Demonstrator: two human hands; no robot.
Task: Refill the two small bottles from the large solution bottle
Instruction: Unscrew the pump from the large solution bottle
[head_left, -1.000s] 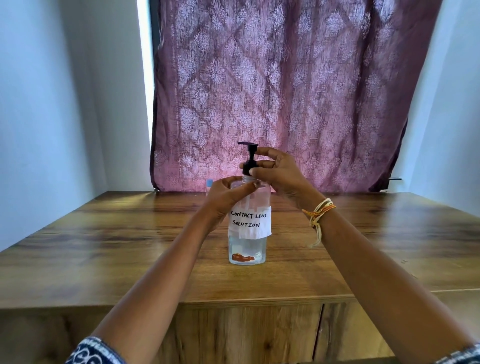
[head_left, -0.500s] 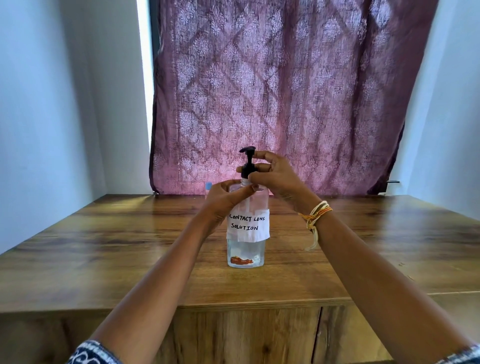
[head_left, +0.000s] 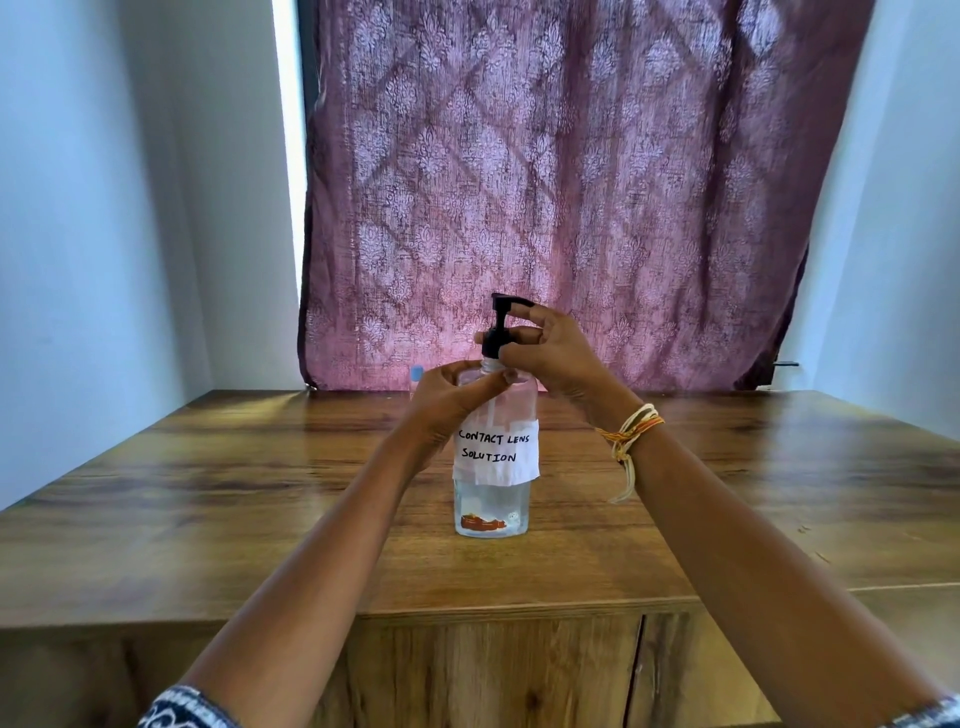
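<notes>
A large clear solution bottle (head_left: 492, 506) with a white label reading "CONTACT LENS SOLUTION" stands upright in the middle of the wooden table (head_left: 208, 493). My left hand (head_left: 448, 400) grips its shoulder. My right hand (head_left: 553, 353) pinches the collar of its black pump top (head_left: 500, 325). Behind my left hand, only the light blue cap of a small bottle (head_left: 416, 373) shows. The rest of that bottle is hidden, and I see no second small bottle.
A patterned maroon curtain (head_left: 571, 182) hangs behind the table. Pale walls close in on both sides. The table's front edge (head_left: 467, 610) runs above cabinet doors. A thread bracelet (head_left: 628, 431) is on my right wrist.
The pump head has turned from pointing left to pointing right as my right hand twists its collar. My left hand keeps the same hold on the bottle.
</notes>
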